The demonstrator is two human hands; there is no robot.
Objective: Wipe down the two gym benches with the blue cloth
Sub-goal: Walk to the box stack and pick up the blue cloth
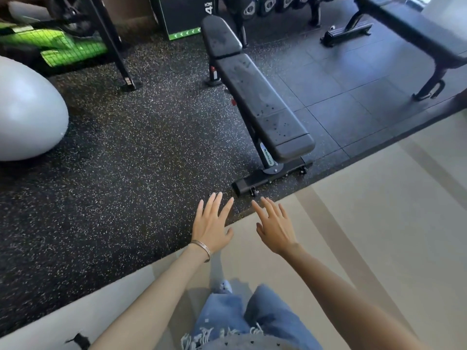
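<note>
Head view: the near bench point(262, 97) is seen lying flat on the speckled rubber floor point(126, 160), its long black pad running away from the camera, with dark droplets scattered over the pad's near section. Its base bar point(271, 179) sits just inside the edge of the rubber where the pale floor point(379, 210) begins. A second bench point(414, 34) is seen beyond and to the right of the near bench, well apart from it. A grey exercise ball point(27, 112) rests far to the left of the near bench. Both hands are held out short of the base bar, touching nothing: left hand point(212, 223) flat, fingers spread, a bracelet point(202, 248) at the wrist; right hand point(274, 227) likewise spread and empty. The blue cloth cannot be located in this view
</note>
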